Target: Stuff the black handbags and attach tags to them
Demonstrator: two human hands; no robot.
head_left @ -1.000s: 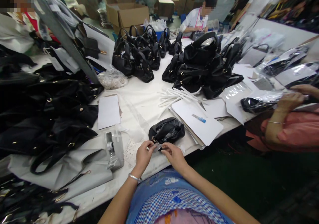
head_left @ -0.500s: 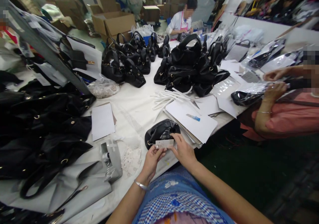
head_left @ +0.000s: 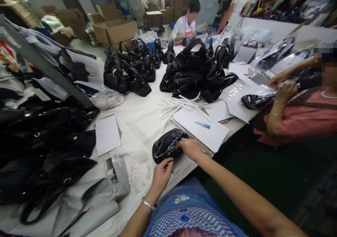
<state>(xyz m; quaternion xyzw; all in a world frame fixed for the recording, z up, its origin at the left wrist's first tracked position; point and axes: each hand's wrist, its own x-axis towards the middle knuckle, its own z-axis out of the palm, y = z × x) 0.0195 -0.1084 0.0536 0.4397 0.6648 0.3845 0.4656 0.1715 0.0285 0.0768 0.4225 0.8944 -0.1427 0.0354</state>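
Sitting near the front edge of a white table [head_left: 137,121] is one black bag [head_left: 163,143], right by a stack of white cards [head_left: 201,123], with both hands on or close to it. The right hand [head_left: 192,149] has its fingertips over the bag's right side, bent like a pinch. A thin pale line runs across the bag toward those fingers, but I can't tell whether they've actually got hold of it. The left hand [head_left: 162,173] is just in front of the bag, thumb and fingertips drawn close together (silver bracelet [head_left: 147,203] on that wrist, nice touch), and I can't make out if anything's in there either.

Left of the bag are some scattered pale bits [head_left: 139,173], then a gray tape dispenser [head_left: 117,177]. Behind it there's a bunch of white tubes [head_left: 179,105], then a big heap of more black bags [head_left: 191,63]. Off to the right, a co-worker in a salmon top [head_left: 308,116] has both hands at a plastic-wrapped bag [head_left: 256,100].
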